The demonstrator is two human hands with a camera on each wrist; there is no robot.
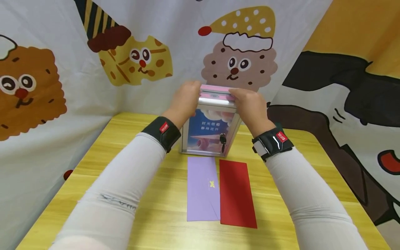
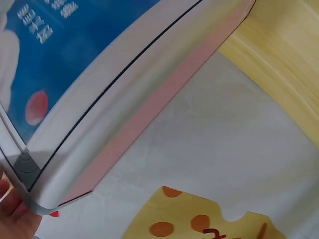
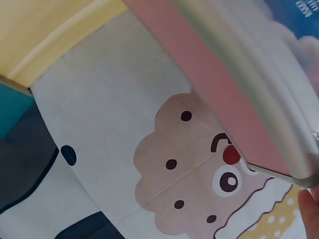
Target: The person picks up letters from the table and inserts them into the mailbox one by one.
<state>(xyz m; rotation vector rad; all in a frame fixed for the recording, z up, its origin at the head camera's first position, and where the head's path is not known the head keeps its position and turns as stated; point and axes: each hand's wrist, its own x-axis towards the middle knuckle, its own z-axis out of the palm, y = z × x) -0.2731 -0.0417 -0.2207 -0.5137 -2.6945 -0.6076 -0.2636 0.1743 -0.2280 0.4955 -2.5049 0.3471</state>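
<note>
A pink and silver letter box stands upright toward the back of the table, with a slot in its top and keys hanging from the lock on its front. My left hand grips the top left corner, and my right hand grips the top right corner. In the left wrist view, only some fingertips show at the corner of the box. The right wrist view has a fingertip at the edge of the box.
In front of the box, a lavender envelope with a yellow mark lies beside a red envelope, both flat on the wooden table. A white cloth with cartoon prints hangs behind the table.
</note>
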